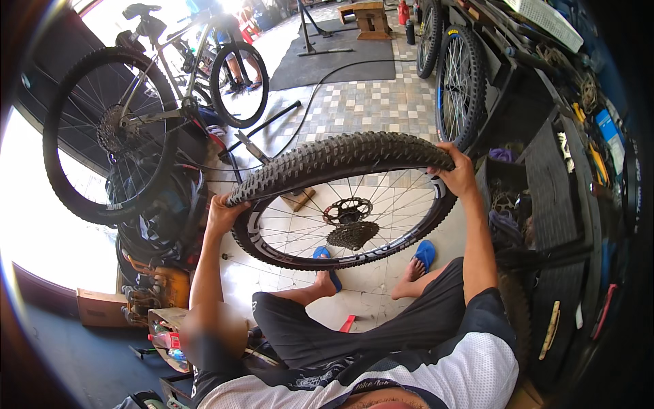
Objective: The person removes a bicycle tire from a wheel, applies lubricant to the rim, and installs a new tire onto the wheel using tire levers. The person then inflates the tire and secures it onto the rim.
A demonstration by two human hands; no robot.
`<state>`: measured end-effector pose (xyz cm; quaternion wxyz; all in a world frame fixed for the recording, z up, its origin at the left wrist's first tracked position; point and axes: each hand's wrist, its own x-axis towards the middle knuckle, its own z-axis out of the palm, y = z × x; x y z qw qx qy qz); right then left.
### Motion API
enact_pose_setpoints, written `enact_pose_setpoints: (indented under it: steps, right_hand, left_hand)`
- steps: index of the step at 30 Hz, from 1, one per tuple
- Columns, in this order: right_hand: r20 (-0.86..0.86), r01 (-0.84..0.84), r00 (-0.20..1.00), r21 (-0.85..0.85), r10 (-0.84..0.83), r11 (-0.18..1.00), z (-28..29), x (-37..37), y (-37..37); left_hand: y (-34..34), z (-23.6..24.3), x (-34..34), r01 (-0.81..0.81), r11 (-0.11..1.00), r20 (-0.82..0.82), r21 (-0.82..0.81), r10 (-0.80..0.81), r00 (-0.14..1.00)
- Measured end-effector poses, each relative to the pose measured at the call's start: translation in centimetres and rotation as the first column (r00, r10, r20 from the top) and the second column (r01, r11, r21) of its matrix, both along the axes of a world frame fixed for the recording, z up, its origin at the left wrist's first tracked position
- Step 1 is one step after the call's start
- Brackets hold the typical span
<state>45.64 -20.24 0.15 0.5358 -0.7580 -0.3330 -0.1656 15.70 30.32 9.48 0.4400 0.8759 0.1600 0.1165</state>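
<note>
A bicycle wheel with a thick knobby black tyre (340,151) is held up in front of me, tilted so its far side stands higher. My left hand (223,213) is wrapped round the tyre at the left, and my right hand (455,172) grips it at the right, thumb by the rim. Inside the spokes show a brake disc (348,210) and a cassette (354,236) on the hub. The rim is black with pale lettering. Below it are my feet in blue flip-flops (425,255).
A mountain bike (58,140) stands at the left, with a person's legs (244,70) beyond it. Loose wheels (463,88) lean at the right, beside dark shelving (552,180) holding tools. A thin hose (308,102) crosses the tiles. A small red piece (349,323) lies near my legs.
</note>
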Motion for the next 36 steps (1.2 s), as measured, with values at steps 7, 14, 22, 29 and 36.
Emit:
enact_pose_setpoints:
  steps: [7,14,22,29,36]
  right_hand:
    - [-0.18,-0.069,0.983,-0.141,0.043,0.988,-2.2,0.7,0.4]
    - [-0.315,-0.138,0.946,-0.179,0.076,0.974,-6.9,0.9,0.6]
    - [-0.355,-0.213,0.928,-0.268,0.11,0.94,-10.5,-1.7,0.7]
    - [-0.321,-0.248,0.935,-0.294,0.148,0.923,-9.1,-3.2,2.9]
    - [-0.312,-0.326,0.918,-0.241,0.245,0.914,-7.4,-4.1,7.3]
  left_hand:
    - [1.1,-5.4,0.3,0.016,1.0,-0.058,-0.011,-0.016,0.998]
    - [0.8,-11.7,2.0,0.005,0.998,-0.033,0.069,-0.003,0.999]
    - [1.1,-19.5,0.7,0.034,0.996,-0.181,0.085,-0.018,0.983]
    - [-6.0,-13.8,4.7,0.07,0.861,-0.009,0.504,-0.075,0.997]
    - [-16.8,-10.8,11.5,0.102,0.5,0.034,0.86,-0.256,0.966]
